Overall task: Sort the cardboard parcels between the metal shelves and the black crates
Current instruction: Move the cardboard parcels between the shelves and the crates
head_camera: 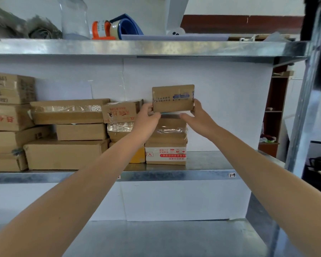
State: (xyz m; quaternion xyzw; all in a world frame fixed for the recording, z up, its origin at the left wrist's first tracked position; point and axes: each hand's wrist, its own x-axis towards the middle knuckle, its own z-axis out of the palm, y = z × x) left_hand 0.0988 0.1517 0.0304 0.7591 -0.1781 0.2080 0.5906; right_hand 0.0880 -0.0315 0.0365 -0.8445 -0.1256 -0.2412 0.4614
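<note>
A small brown cardboard parcel (172, 98) with blue print stands on its edge over a stack of parcels (166, 141) on the middle metal shelf (208, 174). My left hand (146, 115) grips its lower left corner, and my right hand (196, 114) grips its lower right corner. More cardboard parcels (67, 134) are stacked along the shelf to the left, some wrapped in clear tape. No black crate is in view.
The top shelf (137, 47) carries an orange tape dispenser (100, 30), a blue roll (127, 25), a clear jar (74, 17) and grey rags. The bottom shelf (165, 238) is bare metal. A steel upright (302, 115) stands at the right, with a brown cabinet (274, 112) behind it.
</note>
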